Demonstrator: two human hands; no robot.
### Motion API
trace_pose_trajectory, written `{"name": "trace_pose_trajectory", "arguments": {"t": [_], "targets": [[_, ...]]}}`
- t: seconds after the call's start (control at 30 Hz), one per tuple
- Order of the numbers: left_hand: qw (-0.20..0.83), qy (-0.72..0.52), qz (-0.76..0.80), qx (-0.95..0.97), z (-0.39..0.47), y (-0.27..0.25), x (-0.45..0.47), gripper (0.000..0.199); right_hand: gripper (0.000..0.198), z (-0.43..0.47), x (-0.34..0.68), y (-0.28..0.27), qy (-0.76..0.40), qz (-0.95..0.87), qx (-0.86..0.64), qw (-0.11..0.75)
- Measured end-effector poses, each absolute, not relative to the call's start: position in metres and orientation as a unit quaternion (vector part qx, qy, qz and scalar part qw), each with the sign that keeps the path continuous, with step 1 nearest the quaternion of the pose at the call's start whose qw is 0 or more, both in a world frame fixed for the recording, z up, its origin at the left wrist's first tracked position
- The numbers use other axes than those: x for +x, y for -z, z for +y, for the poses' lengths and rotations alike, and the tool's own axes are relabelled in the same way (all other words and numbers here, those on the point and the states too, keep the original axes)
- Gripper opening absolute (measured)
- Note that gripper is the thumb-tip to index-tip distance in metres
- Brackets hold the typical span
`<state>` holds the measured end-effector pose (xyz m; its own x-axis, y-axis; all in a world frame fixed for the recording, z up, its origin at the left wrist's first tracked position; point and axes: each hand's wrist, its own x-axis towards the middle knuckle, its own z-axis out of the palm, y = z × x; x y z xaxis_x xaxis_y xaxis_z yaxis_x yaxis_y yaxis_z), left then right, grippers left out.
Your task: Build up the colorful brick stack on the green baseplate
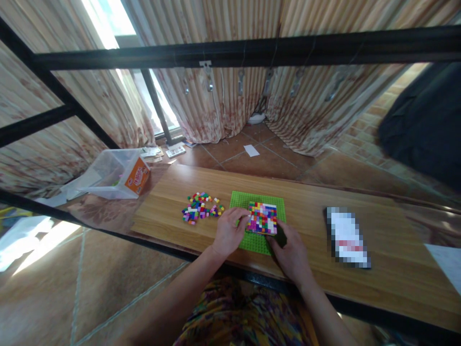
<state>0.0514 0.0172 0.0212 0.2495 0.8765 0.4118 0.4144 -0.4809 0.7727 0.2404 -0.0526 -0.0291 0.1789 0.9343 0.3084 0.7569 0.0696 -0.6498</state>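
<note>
Two bare hands work over a wooden surface (pixel 306 199) that runs left to right across the scene. Between them is a square block of small bricks (pixel 262 217), its top a patchwork of red, white, purple, yellow, pink, green and blue. It sits over the middle of a light green studded board (pixel 254 244); whether it rests on the board or is slightly raised cannot be told.

The left hand (pixel 231 231) is at the block's left side, thumb and forefinger narrowed together at its edge; whether a brick is pinched between them is too small to tell. The right hand (pixel 290 252) holds the block at its near right corner, thumb at the near edge and fingers around the right side.

Left of the board lies a loose scatter of bricks (pixel 200 210) in mixed colours. Well to the right, a dark-edged flat object (pixel 347 238) lies on the surface, its face blurred into squares. White paper (pixel 446 264) shows at the far right edge.

Beyond the surface's left end stands a clear plastic box (pixel 104 175) with an orange label. On the far side, a black metal bar (pixel 230 55) crosses in front of pleated, patterned curtains (pixel 237 24), above a brown tiled floor (pixel 234 156) where a small white sheet (pixel 251 150) lies.
</note>
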Motion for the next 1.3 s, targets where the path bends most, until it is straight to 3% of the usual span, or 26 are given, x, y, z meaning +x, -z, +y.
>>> {"name": "trace_pose_trajectory", "arguments": {"t": [0.87, 1.3], "targets": [[0.35, -0.477, 0.448, 0.671, 0.019, -0.014, 0.061, 0.013, 0.05, -0.054, 0.241, 0.029, -0.117, -0.63, -0.674, 0.367], [0.506, -0.513, 0.487, 0.494, 0.022, -0.012, 0.079, 0.005, 0.049, -0.053, 0.241, 0.029, -0.12, -0.631, -0.673, 0.366]]}}
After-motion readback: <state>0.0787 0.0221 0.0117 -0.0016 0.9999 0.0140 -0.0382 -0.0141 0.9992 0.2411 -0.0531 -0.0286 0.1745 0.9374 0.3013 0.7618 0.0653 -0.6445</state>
